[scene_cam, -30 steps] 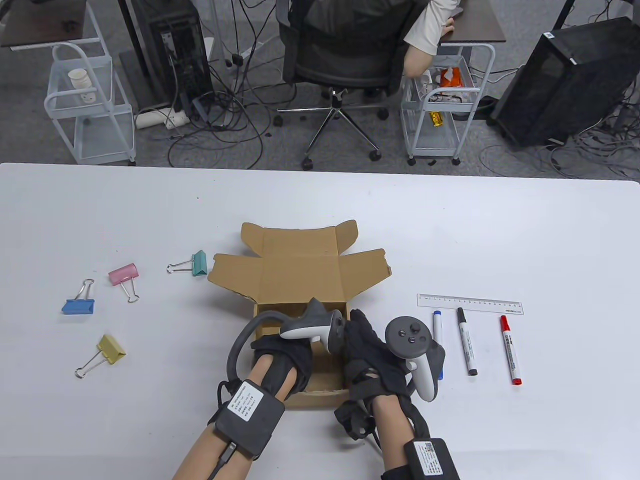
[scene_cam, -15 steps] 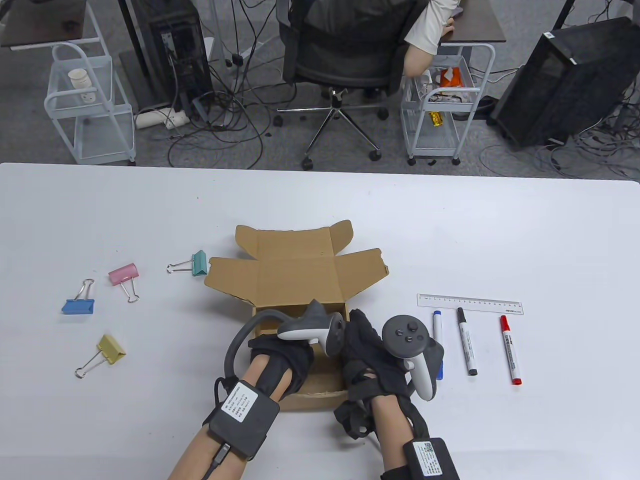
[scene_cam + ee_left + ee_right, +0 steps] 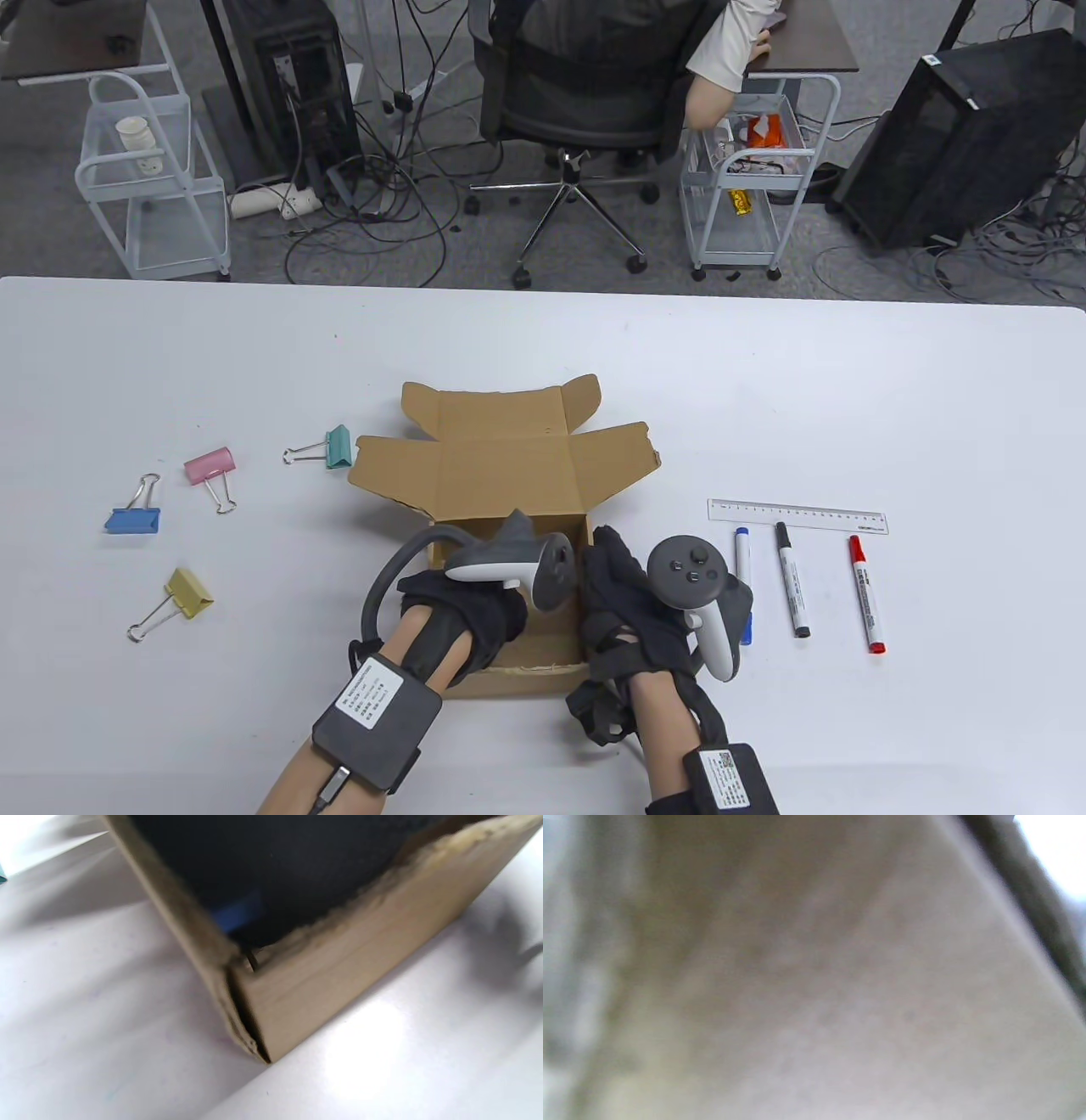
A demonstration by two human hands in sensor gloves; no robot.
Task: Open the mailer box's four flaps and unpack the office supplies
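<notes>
Both hands: at mailer box [image 3: 509, 475] opening, near table's front edge.
Left hand [image 3: 462, 607]: drawn back leftward since earlier frame; grip indeterminate.
Right hand [image 3: 632, 607]: unmoved; grip indeterminate.

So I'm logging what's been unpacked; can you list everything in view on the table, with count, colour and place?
mailer box: 1, brown cardboard, table centre, flaps open
binder clips: 4, left of the box; green nearest it, pink, blue, yellow nearest the front
ruler: 1, clear, right of the box
markers: 3, below the ruler; blue partly behind the right tracker, black, red
blue object: 1, inside the box, blurred, cannot identify
table: 1, white
left hand: black glove, reaching into the box
right hand: black glove, at the box's right wall
</notes>
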